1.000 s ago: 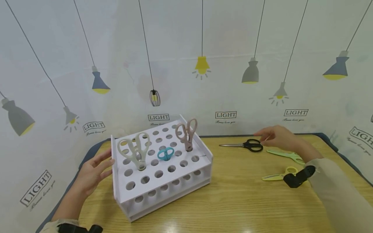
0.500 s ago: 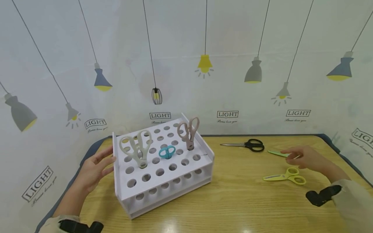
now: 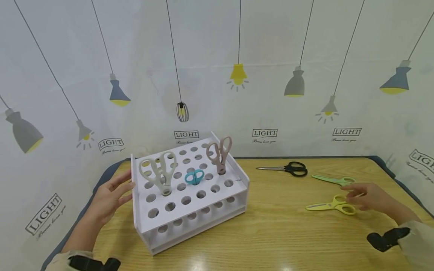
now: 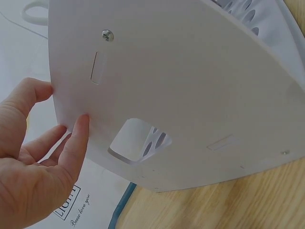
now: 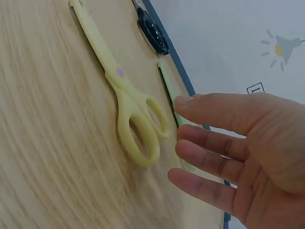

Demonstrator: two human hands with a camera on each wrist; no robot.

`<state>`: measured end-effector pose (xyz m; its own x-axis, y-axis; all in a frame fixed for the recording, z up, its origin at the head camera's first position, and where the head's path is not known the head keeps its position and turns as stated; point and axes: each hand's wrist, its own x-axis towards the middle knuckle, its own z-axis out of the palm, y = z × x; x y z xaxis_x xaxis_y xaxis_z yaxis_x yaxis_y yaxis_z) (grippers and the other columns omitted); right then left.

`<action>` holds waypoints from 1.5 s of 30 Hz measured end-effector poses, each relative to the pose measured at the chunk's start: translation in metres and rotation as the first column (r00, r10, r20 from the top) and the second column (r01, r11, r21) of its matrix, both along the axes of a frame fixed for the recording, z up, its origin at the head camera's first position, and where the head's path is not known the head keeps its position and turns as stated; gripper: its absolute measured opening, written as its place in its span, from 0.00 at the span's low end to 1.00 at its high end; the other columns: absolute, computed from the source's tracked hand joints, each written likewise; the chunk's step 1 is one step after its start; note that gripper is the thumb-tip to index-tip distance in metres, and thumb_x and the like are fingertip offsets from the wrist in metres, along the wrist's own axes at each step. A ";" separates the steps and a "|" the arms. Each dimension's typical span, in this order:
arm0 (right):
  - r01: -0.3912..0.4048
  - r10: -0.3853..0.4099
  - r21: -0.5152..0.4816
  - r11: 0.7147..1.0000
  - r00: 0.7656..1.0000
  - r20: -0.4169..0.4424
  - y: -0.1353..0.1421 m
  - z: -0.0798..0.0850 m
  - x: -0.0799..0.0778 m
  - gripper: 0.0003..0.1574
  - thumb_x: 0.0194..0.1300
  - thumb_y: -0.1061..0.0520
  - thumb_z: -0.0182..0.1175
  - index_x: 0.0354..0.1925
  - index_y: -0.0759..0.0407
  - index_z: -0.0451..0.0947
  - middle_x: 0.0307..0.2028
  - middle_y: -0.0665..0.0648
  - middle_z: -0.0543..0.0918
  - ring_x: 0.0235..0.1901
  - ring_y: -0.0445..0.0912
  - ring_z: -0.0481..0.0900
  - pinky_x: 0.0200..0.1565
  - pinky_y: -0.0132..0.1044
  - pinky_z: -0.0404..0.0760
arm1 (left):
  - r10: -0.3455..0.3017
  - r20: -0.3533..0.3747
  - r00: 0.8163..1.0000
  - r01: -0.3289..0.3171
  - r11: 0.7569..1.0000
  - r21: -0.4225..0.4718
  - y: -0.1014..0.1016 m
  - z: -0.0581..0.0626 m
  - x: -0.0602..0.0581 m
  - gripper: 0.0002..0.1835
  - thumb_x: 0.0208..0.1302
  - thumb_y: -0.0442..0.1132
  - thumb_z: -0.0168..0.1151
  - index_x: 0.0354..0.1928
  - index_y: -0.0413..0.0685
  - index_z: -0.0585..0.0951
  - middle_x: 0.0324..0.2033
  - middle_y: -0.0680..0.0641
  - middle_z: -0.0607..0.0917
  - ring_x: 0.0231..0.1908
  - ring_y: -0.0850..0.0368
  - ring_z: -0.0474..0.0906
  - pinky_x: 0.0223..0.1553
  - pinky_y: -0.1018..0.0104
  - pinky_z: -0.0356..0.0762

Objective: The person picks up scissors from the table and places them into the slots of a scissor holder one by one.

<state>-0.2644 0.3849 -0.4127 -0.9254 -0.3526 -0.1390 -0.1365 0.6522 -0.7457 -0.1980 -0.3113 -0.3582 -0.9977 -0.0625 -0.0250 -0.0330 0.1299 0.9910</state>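
A white rack (image 3: 184,188) with rows of round holes stands at the left of the table. My left hand (image 3: 110,197) touches its left side panel with fingertips; the left wrist view shows fingers (image 4: 78,138) resting against that panel. Upright in the rack are pale grey-green scissors (image 3: 161,173), small teal scissors (image 3: 194,177) and pinkish-brown scissors (image 3: 220,156). My right hand (image 3: 369,197) hovers by the handles of the yellow scissors (image 3: 330,205), fingers loosely bent and holding nothing. Light green scissors (image 3: 333,180) lie just behind that hand, and black-handled scissors (image 3: 288,168) lie farther back.
The wooden table (image 3: 271,237) has a dark blue edge (image 3: 339,156). Behind it hangs a pale curtain (image 3: 210,75) printed with lamps, close to the rack's rear. Black camera mounts (image 3: 388,239) sit on both wrists.
My right hand has moved from beside the black-handled scissors, over the light green ones, to the yellow scissors' handles. My left hand stays at the rack. The head view shifted slightly.
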 end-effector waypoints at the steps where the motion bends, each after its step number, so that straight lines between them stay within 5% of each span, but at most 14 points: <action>1: 0.009 -0.009 0.009 1.000 1.000 -0.002 0.001 -0.001 0.001 0.29 0.63 0.57 0.58 0.59 0.70 0.67 0.43 0.72 0.75 0.37 0.45 0.79 0.34 0.44 0.83 | 0.002 0.001 1.000 -0.002 1.000 0.003 0.000 0.000 0.000 0.38 0.63 0.44 0.59 0.70 0.43 0.53 0.66 0.41 0.54 0.44 0.74 0.72 0.46 0.72 0.76; 8: 0.043 -0.035 0.101 0.994 0.996 -0.078 0.004 -0.011 0.006 0.32 0.61 0.55 0.60 0.58 0.72 0.67 0.44 0.71 0.76 0.39 0.53 0.77 0.33 0.38 0.81 | 0.010 0.002 1.000 -0.010 1.000 0.004 0.000 0.000 -0.001 0.39 0.62 0.44 0.60 0.70 0.43 0.53 0.66 0.40 0.54 0.44 0.74 0.72 0.46 0.72 0.76; 13: 0.069 -0.053 0.141 0.988 0.993 -0.110 0.005 -0.019 0.009 0.33 0.60 0.53 0.62 0.59 0.68 0.68 0.46 0.74 0.74 0.40 0.56 0.76 0.36 0.44 0.80 | 0.015 0.006 1.000 -0.015 1.000 0.005 0.002 0.000 -0.002 0.39 0.62 0.45 0.60 0.70 0.43 0.54 0.66 0.40 0.54 0.43 0.74 0.72 0.45 0.72 0.76; 22: 0.138 -0.112 0.190 0.972 0.984 -0.139 0.004 -0.038 0.013 0.41 0.60 0.47 0.61 0.60 0.75 0.62 0.47 0.79 0.70 0.41 0.63 0.75 0.36 0.53 0.78 | 0.018 0.006 1.000 -0.017 0.999 -0.028 0.002 0.000 -0.001 0.39 0.62 0.46 0.59 0.70 0.44 0.53 0.67 0.38 0.53 0.44 0.74 0.72 0.46 0.72 0.76; 34: 0.104 -0.070 0.107 0.989 0.956 -0.283 -0.004 -0.047 0.019 0.37 0.58 0.56 0.63 0.57 0.80 0.64 0.54 0.83 0.63 0.46 0.73 0.70 0.39 0.64 0.74 | -0.006 -0.010 1.000 0.006 1.000 -0.003 0.001 -0.001 0.001 0.38 0.63 0.44 0.58 0.70 0.42 0.52 0.66 0.39 0.53 0.45 0.73 0.72 0.47 0.72 0.75; 38: 0.128 -0.087 0.113 0.985 0.944 -0.318 -0.004 -0.047 0.019 0.32 0.56 0.56 0.65 0.53 0.77 0.69 0.51 0.79 0.70 0.43 0.49 0.77 0.39 0.61 0.76 | -0.001 -0.014 1.000 0.001 1.000 -0.002 0.002 -0.001 0.001 0.38 0.63 0.44 0.58 0.70 0.42 0.53 0.66 0.39 0.53 0.45 0.73 0.72 0.46 0.72 0.76; 41: 0.137 -0.096 0.112 0.984 0.945 -0.313 -0.004 -0.049 0.018 0.29 0.57 0.56 0.65 0.50 0.75 0.73 0.49 0.76 0.74 0.39 0.28 0.69 0.39 0.59 0.77 | 0.005 -0.011 1.000 -0.005 1.000 0.002 0.003 -0.001 0.001 0.38 0.63 0.44 0.59 0.70 0.42 0.53 0.66 0.39 0.54 0.45 0.73 0.72 0.46 0.72 0.76; 45: 0.143 -0.107 0.107 0.984 0.953 -0.285 -0.004 -0.050 0.019 0.29 0.57 0.55 0.64 0.51 0.74 0.73 0.49 0.74 0.74 0.37 0.24 0.66 0.39 0.58 0.77 | 0.001 -0.010 1.000 -0.001 1.000 -0.003 0.002 0.000 0.001 0.38 0.63 0.44 0.59 0.70 0.43 0.54 0.66 0.39 0.54 0.45 0.72 0.72 0.46 0.72 0.76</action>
